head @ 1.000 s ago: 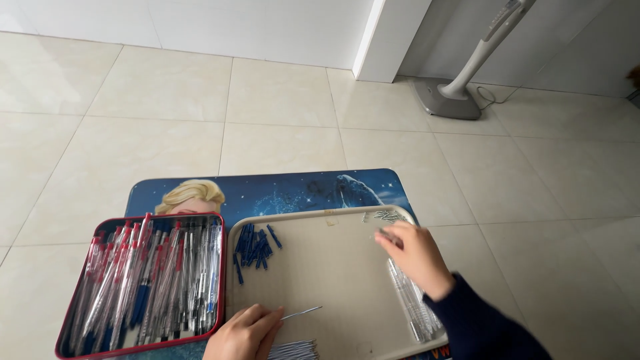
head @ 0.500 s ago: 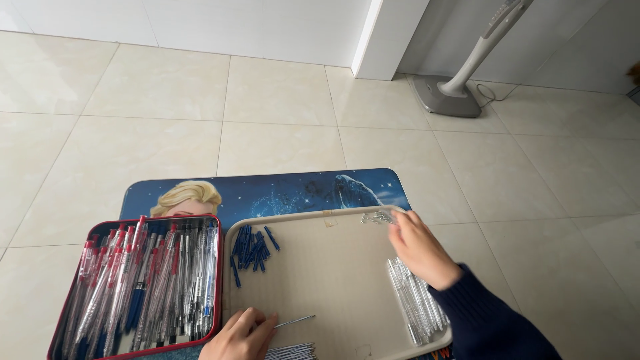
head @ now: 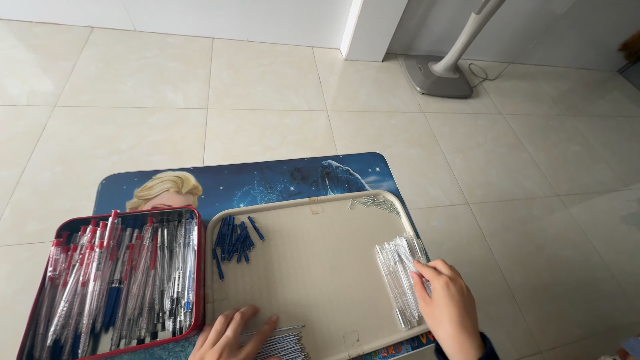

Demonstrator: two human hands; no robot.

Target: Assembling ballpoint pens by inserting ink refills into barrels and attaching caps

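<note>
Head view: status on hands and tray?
Right hand on clear pen barrels, tray right edge. Left hand flat by refills. Nothing in the way.

Clear pen barrels (head: pixel 399 280) piled at tray's right edge

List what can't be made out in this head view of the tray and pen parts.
- Right hand: fingers rest on the clear pen barrels; whether any barrel is gripped is hidden by the hand.
- Left hand: cut off by the bottom edge; its grip is unclear.
- Thin metal refills: partly cut off by the bottom edge.
- Small springs on the beige tray: too small to count.
</note>
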